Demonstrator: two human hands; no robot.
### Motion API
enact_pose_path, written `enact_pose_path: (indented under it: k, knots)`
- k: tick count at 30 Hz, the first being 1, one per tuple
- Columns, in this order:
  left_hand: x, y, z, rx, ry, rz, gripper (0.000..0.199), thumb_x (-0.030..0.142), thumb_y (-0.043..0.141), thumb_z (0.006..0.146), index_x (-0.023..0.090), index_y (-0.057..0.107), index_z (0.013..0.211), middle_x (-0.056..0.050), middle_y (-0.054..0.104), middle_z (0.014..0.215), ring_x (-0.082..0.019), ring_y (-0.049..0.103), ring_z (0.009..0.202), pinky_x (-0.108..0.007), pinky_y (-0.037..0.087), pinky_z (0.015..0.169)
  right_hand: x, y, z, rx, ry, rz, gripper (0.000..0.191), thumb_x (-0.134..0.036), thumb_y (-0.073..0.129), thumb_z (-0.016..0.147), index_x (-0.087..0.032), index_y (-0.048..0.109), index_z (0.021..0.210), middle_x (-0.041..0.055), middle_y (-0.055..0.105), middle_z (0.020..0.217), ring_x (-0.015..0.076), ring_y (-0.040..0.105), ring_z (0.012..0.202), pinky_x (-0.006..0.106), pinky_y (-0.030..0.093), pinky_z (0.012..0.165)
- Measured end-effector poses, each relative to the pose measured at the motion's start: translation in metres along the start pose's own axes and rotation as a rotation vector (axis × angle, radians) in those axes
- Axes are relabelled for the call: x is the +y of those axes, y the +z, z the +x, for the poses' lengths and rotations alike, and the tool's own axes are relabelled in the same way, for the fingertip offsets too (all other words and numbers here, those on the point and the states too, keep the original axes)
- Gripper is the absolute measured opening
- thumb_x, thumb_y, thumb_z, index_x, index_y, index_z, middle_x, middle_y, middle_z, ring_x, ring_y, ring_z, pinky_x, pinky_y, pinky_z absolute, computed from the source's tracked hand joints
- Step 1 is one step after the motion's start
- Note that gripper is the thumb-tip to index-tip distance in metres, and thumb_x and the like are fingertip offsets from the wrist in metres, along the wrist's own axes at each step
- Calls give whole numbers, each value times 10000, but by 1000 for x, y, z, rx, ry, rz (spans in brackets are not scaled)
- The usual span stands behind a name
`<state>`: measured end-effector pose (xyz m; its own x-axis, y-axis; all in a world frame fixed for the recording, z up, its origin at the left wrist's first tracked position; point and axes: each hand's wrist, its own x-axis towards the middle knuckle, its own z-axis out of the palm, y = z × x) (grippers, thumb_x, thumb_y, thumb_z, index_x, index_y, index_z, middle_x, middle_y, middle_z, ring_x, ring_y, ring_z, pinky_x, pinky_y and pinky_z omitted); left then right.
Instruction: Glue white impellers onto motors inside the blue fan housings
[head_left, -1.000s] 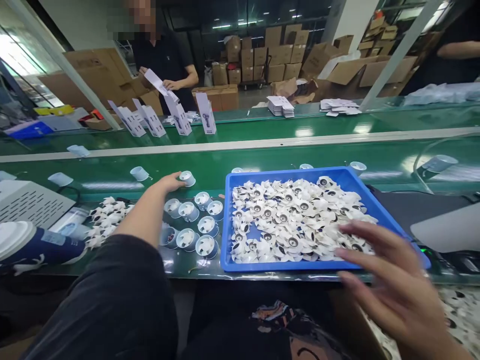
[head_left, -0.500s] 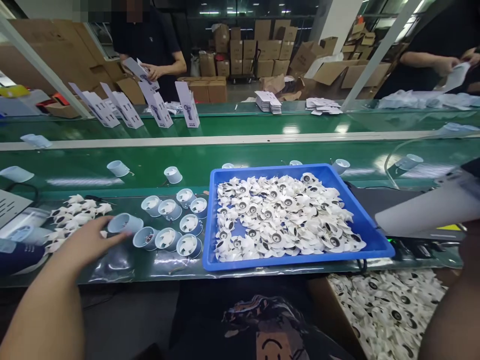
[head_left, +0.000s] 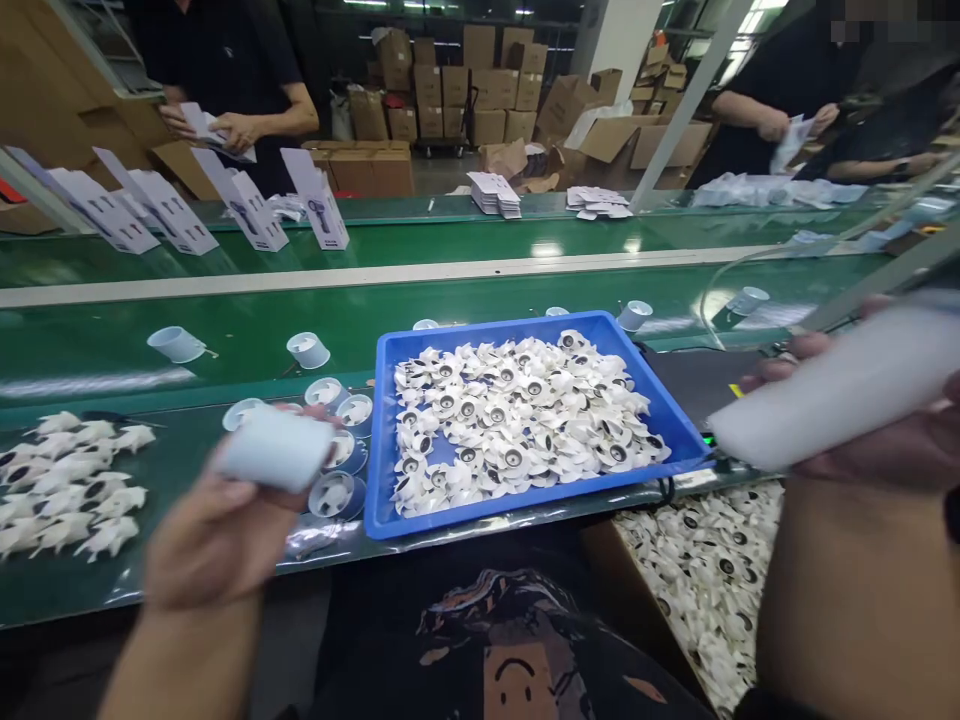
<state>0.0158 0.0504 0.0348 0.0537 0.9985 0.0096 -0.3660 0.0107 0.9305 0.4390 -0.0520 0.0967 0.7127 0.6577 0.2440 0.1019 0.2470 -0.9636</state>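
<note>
My left hand (head_left: 225, 530) is closed around a pale blue plastic cup-shaped housing (head_left: 277, 447), raised above the bench and lying on its side. Behind it stand several similar housings (head_left: 336, 494), some with a white fan blade inside, partly hidden by my hand. At the right, my right hand (head_left: 885, 440) grips a long whitish cylinder (head_left: 832, 400), blurred, its narrower end pointing left. White fan blades (head_left: 82, 480) lie in a cluster left of my left hand. Between my hands sits a blue tray (head_left: 517, 510) heaped with more white fan blades (head_left: 517, 410).
A green conveyor belt (head_left: 465, 295) runs behind the tray, carrying scattered housings (head_left: 176, 344). Upright printed boxes (head_left: 326, 215) stand beyond it. Two people handle items across the line. Below the bench at right is a carton of fan blades (head_left: 697, 570).
My left hand has picked up the housing from the bench and lifted it toward me. The view has shifted right, and more of my right hand and its cylinder shows.
</note>
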Motion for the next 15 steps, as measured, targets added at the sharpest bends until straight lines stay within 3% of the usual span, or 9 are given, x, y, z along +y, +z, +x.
enact_pose_path:
  k: [1,3,6,8,10,15]
  knots:
    - [-14,17,-6,-158,-76,-20,485,415,809,628,232,656,1050,-57,737,1030,-280,690,966,-395,583,804,-5,8,-7,-122,38,117,483,-617,838,411,-349,722,796,28,608,712,189,595,611,425,463,630]
    - [-37,48,-15,-479,-90,81,561,479,774,704,290,537,1177,-57,729,1025,-279,702,927,-397,579,746,-13,28,-23,-346,125,325,598,-533,908,420,-343,696,946,-9,618,779,164,602,661,361,501,645]
    - [-51,88,-21,-789,150,580,644,425,808,714,321,479,1258,-39,715,1040,-258,693,922,-394,544,803,-23,61,-44,-527,100,482,504,-595,840,611,-325,630,982,-24,632,859,161,625,722,323,556,671]
    - [-48,110,-25,-860,350,822,556,362,804,726,278,551,1213,-45,708,1092,-251,682,970,-382,515,868,-28,79,-54,-532,45,542,443,-655,768,698,-305,608,916,-19,633,874,169,648,729,325,587,673]
    - [-41,127,-29,-889,512,858,406,317,769,749,233,599,1108,-35,709,1042,-220,677,919,-330,509,819,-31,89,-61,-535,39,515,474,-723,701,730,-278,607,865,2,636,863,187,669,726,330,603,647]
    - [-33,148,-43,-839,660,837,232,252,746,724,202,585,884,19,632,814,-149,605,721,-252,457,639,-32,90,-69,-594,69,428,647,-857,606,681,-237,616,864,21,651,813,237,703,774,354,629,616]
